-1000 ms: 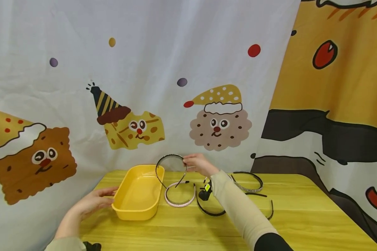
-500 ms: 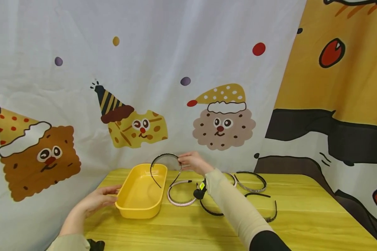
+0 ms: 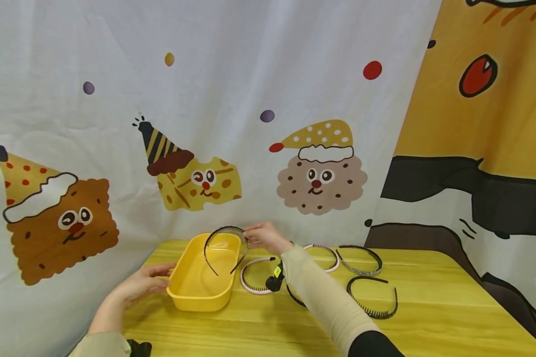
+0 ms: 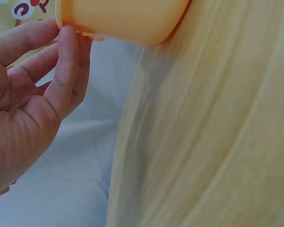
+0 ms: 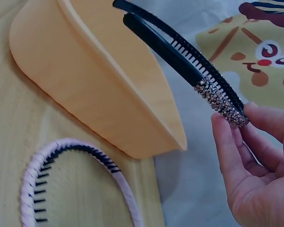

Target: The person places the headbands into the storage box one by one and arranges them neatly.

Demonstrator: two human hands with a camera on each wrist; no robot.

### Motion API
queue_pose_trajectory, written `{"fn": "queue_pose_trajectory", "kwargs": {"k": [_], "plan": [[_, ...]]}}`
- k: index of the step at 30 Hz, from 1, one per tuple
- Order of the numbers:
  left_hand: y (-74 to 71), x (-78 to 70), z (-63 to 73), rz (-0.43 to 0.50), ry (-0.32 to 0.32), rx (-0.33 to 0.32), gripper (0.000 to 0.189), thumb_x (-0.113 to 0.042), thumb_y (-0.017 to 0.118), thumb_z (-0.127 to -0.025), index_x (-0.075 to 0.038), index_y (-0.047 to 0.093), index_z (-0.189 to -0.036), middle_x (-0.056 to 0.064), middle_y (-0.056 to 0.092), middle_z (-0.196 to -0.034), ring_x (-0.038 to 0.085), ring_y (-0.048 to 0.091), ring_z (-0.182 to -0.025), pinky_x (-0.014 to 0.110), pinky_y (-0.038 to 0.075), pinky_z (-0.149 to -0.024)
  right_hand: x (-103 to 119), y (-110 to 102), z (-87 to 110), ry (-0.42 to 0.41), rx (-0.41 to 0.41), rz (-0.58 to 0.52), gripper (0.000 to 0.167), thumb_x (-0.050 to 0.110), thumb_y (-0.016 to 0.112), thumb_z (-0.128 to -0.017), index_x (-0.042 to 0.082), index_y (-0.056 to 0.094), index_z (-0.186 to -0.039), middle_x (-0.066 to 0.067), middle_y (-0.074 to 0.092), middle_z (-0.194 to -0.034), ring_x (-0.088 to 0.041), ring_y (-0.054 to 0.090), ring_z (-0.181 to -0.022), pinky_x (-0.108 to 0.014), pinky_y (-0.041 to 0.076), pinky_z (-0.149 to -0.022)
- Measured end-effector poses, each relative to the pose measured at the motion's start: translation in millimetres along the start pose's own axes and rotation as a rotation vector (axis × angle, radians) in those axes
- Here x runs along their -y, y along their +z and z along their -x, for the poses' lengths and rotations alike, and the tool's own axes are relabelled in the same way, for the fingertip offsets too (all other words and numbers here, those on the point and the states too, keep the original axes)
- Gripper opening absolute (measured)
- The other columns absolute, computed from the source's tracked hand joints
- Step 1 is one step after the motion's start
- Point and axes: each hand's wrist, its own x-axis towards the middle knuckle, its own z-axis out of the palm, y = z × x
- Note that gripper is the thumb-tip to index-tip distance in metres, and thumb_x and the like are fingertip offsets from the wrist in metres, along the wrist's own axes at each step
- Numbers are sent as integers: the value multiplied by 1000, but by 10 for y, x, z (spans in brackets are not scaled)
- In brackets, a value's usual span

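Held headband (image 5: 182, 66) near upright, tips pointing down.

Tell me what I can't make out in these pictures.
Head view: most of one dark headband, hidden behind the right arm's sleeve.
Left wrist view: most of the tray, cut off by the top edge.
Right wrist view: both ends of the pink headband, cut off by the bottom edge.

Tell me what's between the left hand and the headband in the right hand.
In the head view, the left part of the yellow tray; its inside there is bare.
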Motion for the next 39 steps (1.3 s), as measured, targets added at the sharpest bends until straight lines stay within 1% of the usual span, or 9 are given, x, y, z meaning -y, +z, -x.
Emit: {"fn": "queue_pose_trajectory", "kwargs": {"k": [3,8,11,15,19,26,32,35,39], "plan": [[5,-2,-3,-1,-4,-9,68,-9,61,-95,17,22,-145,32,39,-134,22,57,-109,38,51,-90,-29,60,-11,-14,1,8,30,3,65,-91,-11,62,-117,-23,62,-110,-30,63,-92,-43,56,-80],[22,-25,9,0,1,-5,68,-7,60,-95,18,21,-145,36,36,-135,26,57,-111,38,51,-90,-63,147,-24,-23,-7,10,29,2,64,-91,-12,62,-117,-21,64,-106,-22,63,-82,-41,57,-77],[27,-23,1,-1,-1,-12,69,-7,61,-95,18,22,-145,36,37,-135,26,57,-110,37,51,-90,-65,197,-10,-19,-28,11,29,2,64,-91,-11,63,-116,-18,65,-103,-20,62,-80,-40,57,-75],[21,2,-22,-6,-4,-26,70,-8,62,-94,17,22,-145,33,39,-135,23,58,-109,36,51,-90,-62,248,19,-19,-41,9,28,1,64,-91,-11,63,-116,-16,64,-101,-20,61,-78,-39,58,-74],[4,20,-30,-8,1,-16,69,-9,62,-95,17,22,-145,33,39,-135,23,58,-109,36,52,-90,-72,280,35,-10,-42,5,26,1,64,-91,-11,64,-114,-15,64,-98,-19,61,-76,-38,58,-73],[4,5,-13,-7,2,-2,67,-7,59,-96,18,21,-145,34,39,-134,24,58,-109,36,51,-90,-72,351,59,-5,-30,23,27,0,64,-91,-11,64,-115,-15,64,-101,-22,62,-79,-38,58,-71],[45,-40,14,-21,-6,-12,67,-8,58,-97,19,20,-145,38,35,-136,32,55,-114,38,51,-91,-81,412,46,-16,-31,46,27,0,64,-91,-11,64,-115,-16,64,-102,-23,63,-82,-41,58,-75],[44,-34,5,-23,0,-10,67,-10,58,-97,19,20,-145,36,37,-136,30,56,-113,37,51,-91,-96,442,40,-18,-26,45,27,0,63,-91,-13,63,-114,-18,64,-103,-26,63,-84,-45,57,-77],[35,-10,-10,-25,6,-11,68,-11,60,-97,17,21,-145,37,36,-138,28,57,-113,37,51,-91,-88,484,67,-9,-24,51,25,-2,63,-91,-14,63,-112,-17,62,-101,-25,62,-81,-46,56,-79]]}}
